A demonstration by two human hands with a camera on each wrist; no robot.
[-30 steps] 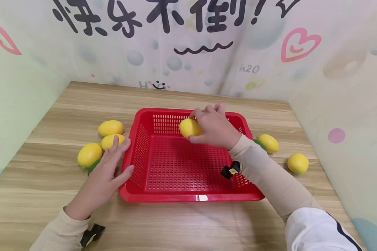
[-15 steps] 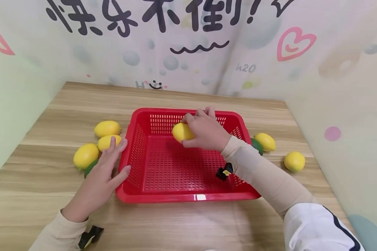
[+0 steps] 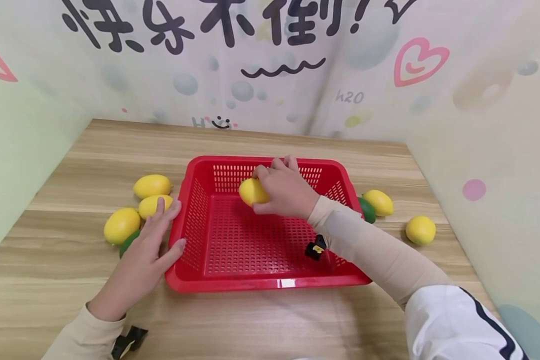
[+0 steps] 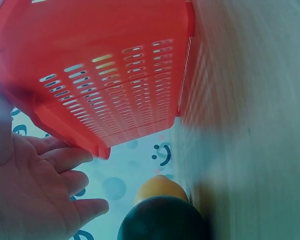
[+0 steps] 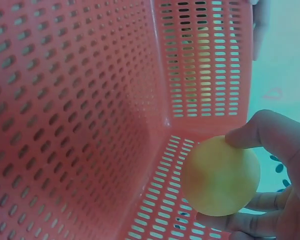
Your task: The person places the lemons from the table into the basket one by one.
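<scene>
A red plastic basket [image 3: 270, 285] with slotted walls stands on the wooden table. Over its inside, toward the back, my right hand [image 3: 290, 192] grips a yellow lemon [image 3: 250, 192] between thumb and fingers. In the right wrist view the lemon [image 5: 220, 175] shows end-on, in front of the slotted wall. My left hand [image 3: 144, 257] rests at the basket's left rim, thumb and fingers spread and fairly straight. The left wrist view shows those fingers [image 4: 70, 159] at the rim, with a dark green fruit [image 4: 160, 220] below.
Left of the basket lie several lemons [image 3: 152, 186] and a green fruit [image 3: 128, 243], partly hidden by my left hand. On the right are a lemon [image 3: 378, 202], a green fruit [image 3: 367, 210] and another lemon [image 3: 420, 230]. A printed wall [image 3: 184, 100] backs the table.
My right hand has carried the lemon left and slightly lower over the basket. The left hand stays at the rim. The whole head view has shifted a little.
</scene>
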